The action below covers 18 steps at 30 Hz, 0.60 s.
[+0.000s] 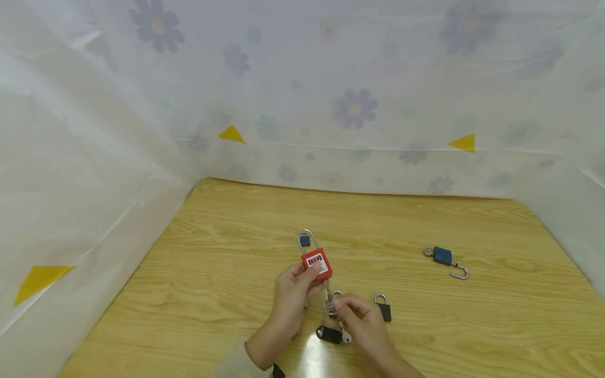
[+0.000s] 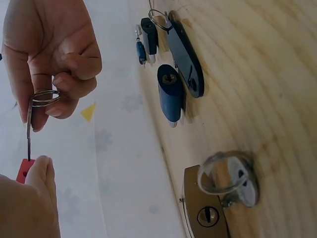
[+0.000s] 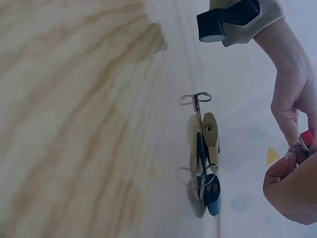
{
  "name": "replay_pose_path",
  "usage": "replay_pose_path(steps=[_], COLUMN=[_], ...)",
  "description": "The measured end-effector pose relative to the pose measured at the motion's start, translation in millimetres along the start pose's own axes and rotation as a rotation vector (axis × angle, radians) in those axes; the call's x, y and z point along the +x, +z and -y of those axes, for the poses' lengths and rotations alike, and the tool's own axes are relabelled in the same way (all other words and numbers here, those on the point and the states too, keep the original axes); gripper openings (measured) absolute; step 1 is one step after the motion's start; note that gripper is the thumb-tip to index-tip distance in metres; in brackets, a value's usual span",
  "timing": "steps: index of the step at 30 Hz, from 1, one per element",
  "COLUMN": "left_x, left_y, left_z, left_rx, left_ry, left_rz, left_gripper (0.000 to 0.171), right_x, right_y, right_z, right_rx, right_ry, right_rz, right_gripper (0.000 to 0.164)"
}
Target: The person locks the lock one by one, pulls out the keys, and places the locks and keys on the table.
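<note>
My left hand [image 1: 289, 295] grips a red padlock [image 1: 324, 272], thumb over its white label. Its long metal shackle [image 1: 309, 232] points away from me. A silver key [image 1: 329, 305] is pinched between the thumb and fingers of my right hand [image 1: 365, 318]. In the left wrist view, the key [image 2: 29, 130] reaches up to the bottom of the red padlock [image 2: 22, 172], and a split ring [image 2: 45, 98] hangs from its head against the right fingers. In the right wrist view, the hands cover most of the red lock.
A small blue padlock [image 1: 305, 241] shows through the shackle. To the right lie a blue padlock [image 1: 442, 255], its shackle swung out, and a dark padlock [image 1: 385, 313]. Under the hands are a black tag [image 1: 329, 334] and a brass padlock [image 2: 190, 181]. Patterned sheeting [image 1: 293, 94] walls the table [image 1: 227, 236].
</note>
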<state>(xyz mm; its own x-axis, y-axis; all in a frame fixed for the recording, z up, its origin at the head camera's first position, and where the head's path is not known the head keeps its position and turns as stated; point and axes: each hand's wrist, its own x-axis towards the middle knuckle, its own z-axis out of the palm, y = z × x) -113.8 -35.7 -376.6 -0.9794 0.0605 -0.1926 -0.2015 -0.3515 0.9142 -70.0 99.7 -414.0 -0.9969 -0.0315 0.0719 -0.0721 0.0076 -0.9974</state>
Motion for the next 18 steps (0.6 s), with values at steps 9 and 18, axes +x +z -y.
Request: replay_pose_path(steps=[9,18], left_x=[-1.5,-5.0], left_y=[-8.2,-10.7], left_z=[5.8,9.0], left_rx=[-0.043,-0.020], left_ry=[-0.008,-0.023], left_rz=[-0.093,-0.072], left_gripper=[0.044,0.044], right_x=[35.3,80.8], right_y=[-9.1,-24.1], right_z=[6.5,-7.7], right_rx=[0.074,-0.193], right_ry=[0.303,0.323], right_rz=[-0.182,-0.092], right_gripper=[0.016,0.016])
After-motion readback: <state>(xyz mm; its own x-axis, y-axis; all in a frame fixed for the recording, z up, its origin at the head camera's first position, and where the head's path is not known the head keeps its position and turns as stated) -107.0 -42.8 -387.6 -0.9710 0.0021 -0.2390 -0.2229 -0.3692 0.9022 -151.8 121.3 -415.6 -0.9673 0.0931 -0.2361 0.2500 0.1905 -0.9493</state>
